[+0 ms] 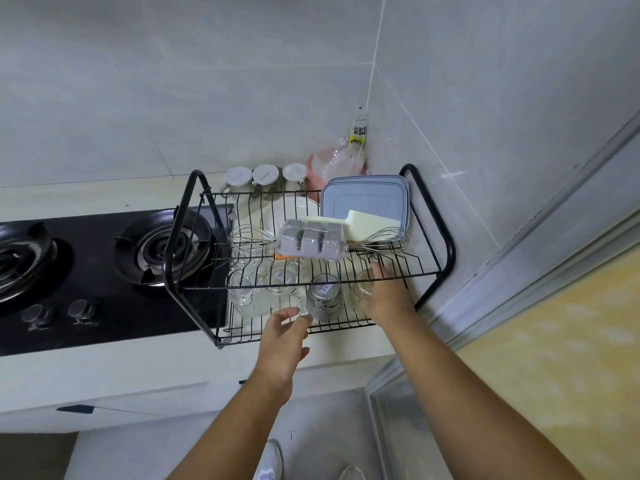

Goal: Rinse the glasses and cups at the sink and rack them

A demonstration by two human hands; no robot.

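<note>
A black two-tier wire rack (429,216) stands on the white counter. On its lower shelf sit several clear glasses (244,296) and a dark speckled glass (325,301) with a barcode sticker. My left hand (282,336) reaches under the upper shelf, and its fingers curl round the clear handle of the speckled glass. My right hand (388,296) grips a small clear glass (364,287) at the right end of the lower shelf.
The upper shelf holds two whisks (247,239), a clear tray of grey cubes (311,239), a pale cutting board and grey lids (367,197). A black gas hob (104,268) lies left. Three jars, a pink bag and a bottle stand behind. A sliding door frame is right.
</note>
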